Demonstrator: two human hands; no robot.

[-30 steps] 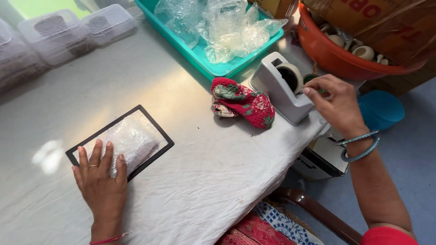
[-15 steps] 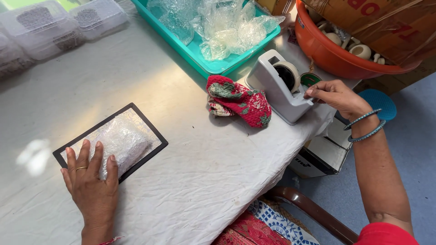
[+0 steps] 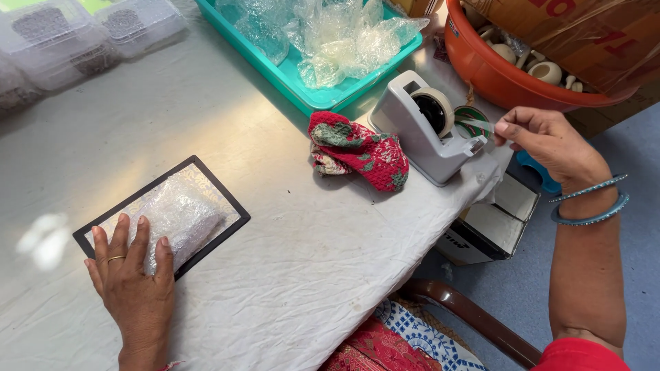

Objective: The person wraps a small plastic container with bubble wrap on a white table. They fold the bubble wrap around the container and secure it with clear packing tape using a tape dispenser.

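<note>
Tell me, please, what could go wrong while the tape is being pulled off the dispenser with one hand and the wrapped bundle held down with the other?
The right hand pulls tape strip sideways; the grey dispenser sits near the table edge and might slide off. The left hand only presses the bubble-wrapped bundle, so the wrap could spring open.

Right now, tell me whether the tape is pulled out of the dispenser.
Pulled out: a strip of tape stretches from the dispenser to the right hand.
</note>
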